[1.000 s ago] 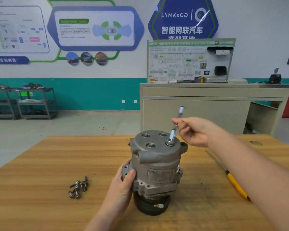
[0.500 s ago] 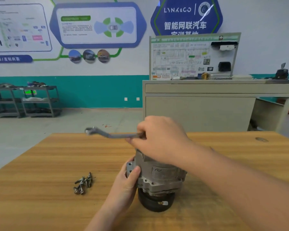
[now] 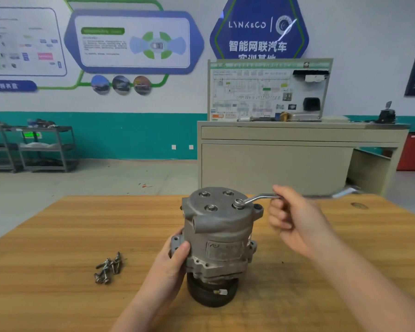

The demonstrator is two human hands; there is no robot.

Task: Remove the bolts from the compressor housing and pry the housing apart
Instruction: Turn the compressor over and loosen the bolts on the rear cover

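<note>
Compressor housing (image 3: 217, 236) stands upright on its pulley end, mid-bench (image 3: 58, 236), end cap up. Four bolts on the cap: three (image 3: 210, 207) sit untouched toward the left and back; the fourth, at the right front, wears the ring end of the wrench (image 3: 254, 199).

Wrench handle runs from that bolt out to the right and slightly away from you, roughly level with the cap. That axis is what the next stroke turns on: the bolt lies to the left of your right hand (image 3: 295, 221), so the swing pivots about the cap's right front corner.

Right hand's fingers are curled around the far part of the handle, gripping it. Left hand (image 3: 170, 262) wraps the housing's lower left flange, thumb across the front, bracing against the turn.

Outward: a small heap of loose bolts (image 3: 108, 268) lies on the bench to the left of the housing, well apart. Judging by this, removal is only partly done.
</note>
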